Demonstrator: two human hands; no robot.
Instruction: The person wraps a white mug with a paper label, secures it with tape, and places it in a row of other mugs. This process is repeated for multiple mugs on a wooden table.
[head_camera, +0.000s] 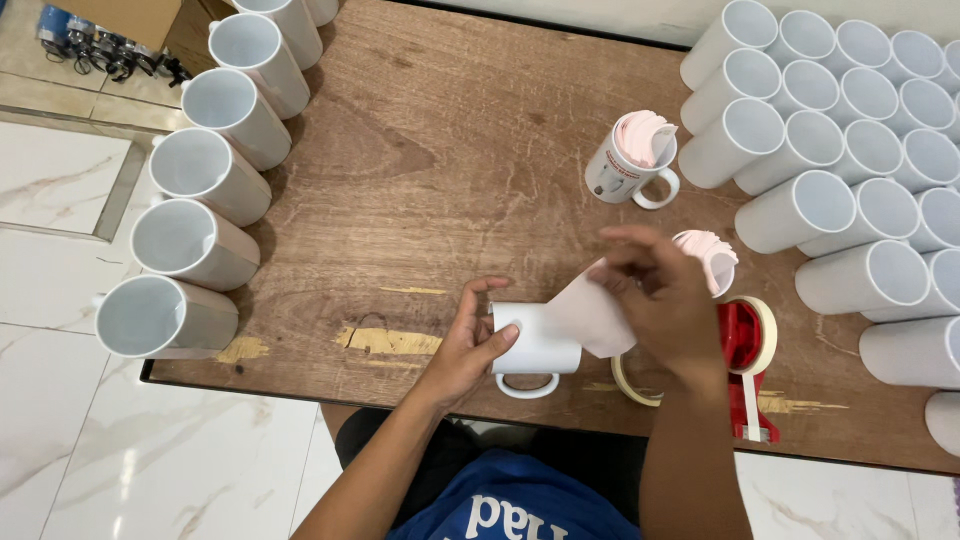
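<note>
A white mug (533, 350) lies on its side near the front edge of the wooden table (420, 180), handle toward me. My left hand (468, 345) grips its left end. My right hand (655, 295) pinches a pale pink sheet of paper (590, 315) that lies over the mug's right part. Just behind my right hand stands a mug stuffed with rolled pink sheets (710, 258). Another printed mug holding pink sheets (635, 160) stands further back.
A red tape dispenser with a roll of masking tape (745, 350) sits right of my hands, and a loose tape ring (630, 385) lies under my right wrist. Several white mugs line the left edge (195, 240); many more are packed at the right (850, 130).
</note>
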